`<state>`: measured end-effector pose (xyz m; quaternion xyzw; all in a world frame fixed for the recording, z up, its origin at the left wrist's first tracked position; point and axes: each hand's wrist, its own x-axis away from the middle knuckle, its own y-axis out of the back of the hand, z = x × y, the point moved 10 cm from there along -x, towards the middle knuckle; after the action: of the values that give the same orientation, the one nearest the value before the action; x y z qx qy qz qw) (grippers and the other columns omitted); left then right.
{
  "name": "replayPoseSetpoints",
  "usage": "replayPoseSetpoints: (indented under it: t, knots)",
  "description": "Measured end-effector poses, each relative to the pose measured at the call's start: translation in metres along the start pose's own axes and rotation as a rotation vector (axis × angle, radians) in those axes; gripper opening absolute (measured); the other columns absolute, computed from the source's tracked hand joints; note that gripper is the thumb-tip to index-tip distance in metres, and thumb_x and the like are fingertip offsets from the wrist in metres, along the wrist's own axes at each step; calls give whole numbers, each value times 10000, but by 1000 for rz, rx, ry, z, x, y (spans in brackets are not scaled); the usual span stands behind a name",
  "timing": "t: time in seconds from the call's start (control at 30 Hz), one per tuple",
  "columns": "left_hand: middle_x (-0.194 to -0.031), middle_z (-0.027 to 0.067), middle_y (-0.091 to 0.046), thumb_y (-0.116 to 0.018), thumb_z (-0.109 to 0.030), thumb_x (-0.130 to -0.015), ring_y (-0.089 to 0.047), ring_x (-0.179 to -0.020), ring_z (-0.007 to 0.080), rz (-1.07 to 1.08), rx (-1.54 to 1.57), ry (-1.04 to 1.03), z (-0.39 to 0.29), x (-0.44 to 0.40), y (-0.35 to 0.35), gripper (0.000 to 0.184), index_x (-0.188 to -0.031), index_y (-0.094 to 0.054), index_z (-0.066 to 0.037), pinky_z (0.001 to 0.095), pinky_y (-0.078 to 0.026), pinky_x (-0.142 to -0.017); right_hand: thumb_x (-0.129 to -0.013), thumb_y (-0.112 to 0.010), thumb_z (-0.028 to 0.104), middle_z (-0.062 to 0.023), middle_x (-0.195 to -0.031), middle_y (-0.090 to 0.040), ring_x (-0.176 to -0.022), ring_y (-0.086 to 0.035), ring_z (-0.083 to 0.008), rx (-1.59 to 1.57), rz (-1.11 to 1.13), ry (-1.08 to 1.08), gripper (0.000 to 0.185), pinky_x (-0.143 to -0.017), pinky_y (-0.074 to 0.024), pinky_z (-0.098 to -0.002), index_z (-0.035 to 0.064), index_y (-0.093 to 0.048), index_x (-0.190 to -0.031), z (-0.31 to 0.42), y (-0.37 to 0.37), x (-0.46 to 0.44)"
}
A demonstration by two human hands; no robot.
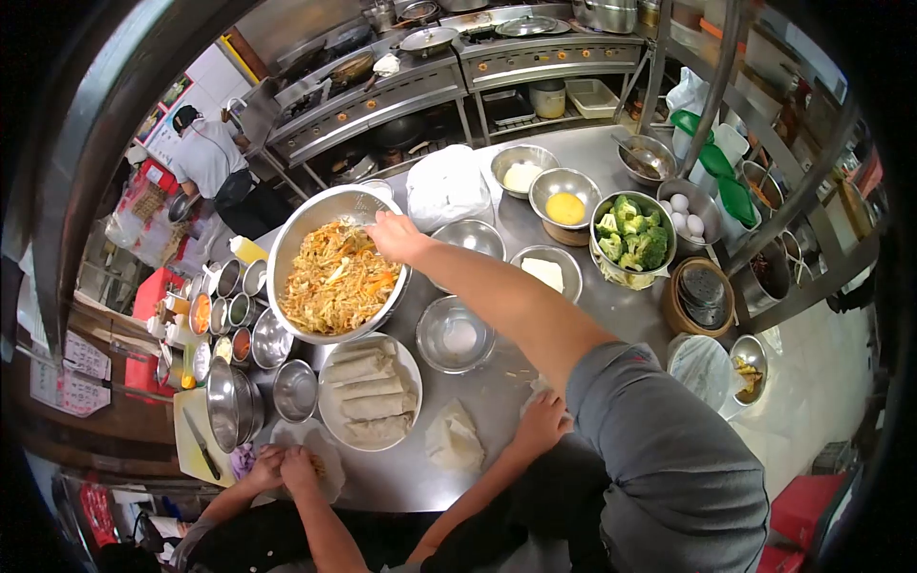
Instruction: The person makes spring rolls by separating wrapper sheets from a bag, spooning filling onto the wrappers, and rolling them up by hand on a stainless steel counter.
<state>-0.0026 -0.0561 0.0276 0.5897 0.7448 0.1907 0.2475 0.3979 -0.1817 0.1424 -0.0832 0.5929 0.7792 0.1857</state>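
Note:
My right hand (394,237) reaches across to the right rim of a large metal bowl (283,286), its fingers closed over the rim. Shredded noodle-like filling (339,277) with orange strips lies in the bowl. Low at the centre, my left hand (544,422) has its fingers curled on a pale wrapper (567,417), partly hidden by my right sleeve. Left of it, a folded pale wrapper (455,437) lies on the steel table. A round plate (413,368) holds several long pale rolls (371,390). An empty-looking metal bowl (456,334) sits between my arms.
At lower left, another person's hands (284,466) work over a round wrapper (320,444), near a knife (202,445). Bowls of broccoli (631,232), eggs (686,217) and yellow liquid (565,208) stand farther back. Another person (210,158) stands near the stoves (368,110).

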Motion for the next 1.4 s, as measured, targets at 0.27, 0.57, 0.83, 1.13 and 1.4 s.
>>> replayPoseSetpoints:
  t: [0.27, 0.57, 0.83, 1.13, 1.4]
  knots:
    - [-1012, 146, -570, -697, -135, -753, -571, -1012, 383, 12, -15, 1, -2, -6, -7, 218, -938, -620, -49, 463, -493, -843, -820, -634, 104, -204, -977, -714, -945, -711, -335, -27, -42, -159, 154, -813, -579, -442, 37, -753, -892, -13, 42, 4]
    - [-1016, 215, -616, -695, -178, -736, -562, -1037, 423, 59, -183, -171, 28, 2, -45, 326, -958, -637, 53, 480, -454, -953, -843, -568, 116, -235, -1049, -717, -1019, -694, -371, -484, 206, -448, 246, -886, -550, -432, -13, -749, -949, -3, -3, 22]
    - [-1095, 218, -601, -703, -164, -745, -540, -1102, 401, 42, -180, -80, 22, 2, -33, 318, -990, -654, 34, 467, -452, -968, -906, -499, 129, -182, -800, -706, -769, -711, -309, -604, 286, -448, 277, -680, -550, -413, -34, -719, -868, -17, -36, 13]
    - [-1143, 208, -576, -722, -206, -787, -540, -1110, 400, -10, 92, 31, 24, 0, -24, 348, -1048, -634, 7, 467, -460, -953, -933, -479, 144, -65, -620, -530, -414, -390, -128, -1414, 289, -909, 226, -349, -230, -335, 48, -578, -754, -58, -125, 20]
    - [-1133, 177, -593, -706, -206, -799, -544, -1117, 396, 42, 14, 62, 17, -3, -21, 318, -1051, -640, -23, 471, -458, -949, -899, -542, 119, -196, -1031, -723, -934, -709, -326, -410, 164, -529, 241, -772, -569, -426, 8, -742, -973, -18, -10, 28]
